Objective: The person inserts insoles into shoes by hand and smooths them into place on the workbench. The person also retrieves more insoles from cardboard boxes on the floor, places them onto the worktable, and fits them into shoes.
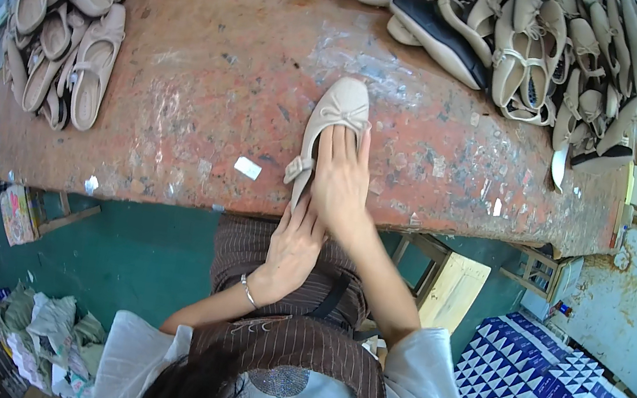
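A beige ballet flat (345, 96) with a small bow and a buckled side strap lies on the worn reddish-brown table, its toe pointing away from me. My right hand (341, 190) reaches into its opening, fingers stretched forward and lying flat inside; the fingertips are hidden under the vamp. At the heel, by the table's near edge, my left hand (294, 249) has its fingers against the back of the shoe, partly covered by my right hand. A bracelet circles my left wrist.
Piles of similar beige shoes stand at the table's left (92, 76) and far right (528, 57). A small white paper piece (247, 168) lies left of the flat. Below are a wooden stool (454, 291), blue-and-white patterned boxes (530, 391) and a cloth heap (52, 332).
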`<state>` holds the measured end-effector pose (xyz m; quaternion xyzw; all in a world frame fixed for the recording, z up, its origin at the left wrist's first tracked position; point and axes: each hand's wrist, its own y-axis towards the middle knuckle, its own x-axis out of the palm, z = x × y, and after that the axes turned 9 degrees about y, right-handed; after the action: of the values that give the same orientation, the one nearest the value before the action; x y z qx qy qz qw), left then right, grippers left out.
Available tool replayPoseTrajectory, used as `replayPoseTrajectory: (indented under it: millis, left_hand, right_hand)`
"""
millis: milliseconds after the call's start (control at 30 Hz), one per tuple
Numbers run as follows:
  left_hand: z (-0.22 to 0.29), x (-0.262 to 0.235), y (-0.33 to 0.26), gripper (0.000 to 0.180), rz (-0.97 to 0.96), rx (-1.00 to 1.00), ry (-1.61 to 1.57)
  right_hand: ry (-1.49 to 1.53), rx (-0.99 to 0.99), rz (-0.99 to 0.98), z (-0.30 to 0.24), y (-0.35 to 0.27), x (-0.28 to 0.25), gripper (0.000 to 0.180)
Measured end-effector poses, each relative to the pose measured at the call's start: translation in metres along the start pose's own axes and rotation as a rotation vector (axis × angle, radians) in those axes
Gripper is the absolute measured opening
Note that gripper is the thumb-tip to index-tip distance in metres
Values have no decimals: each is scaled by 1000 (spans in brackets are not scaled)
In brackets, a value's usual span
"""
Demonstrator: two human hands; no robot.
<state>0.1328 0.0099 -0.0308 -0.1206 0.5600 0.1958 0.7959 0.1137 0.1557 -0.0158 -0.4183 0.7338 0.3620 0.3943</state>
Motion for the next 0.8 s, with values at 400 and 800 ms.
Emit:
replayPoseTrajectory:
  millis: [400, 800]
  left_hand:
    - [6, -8, 3, 59, -62, -3, 1]
    - [-90, -82, 74, 9, 444, -217, -81]
  right_hand:
    - [-163, 110, -18, 11, 15, 18, 22]
    - [425, 501, 471, 251, -9, -171, 20]
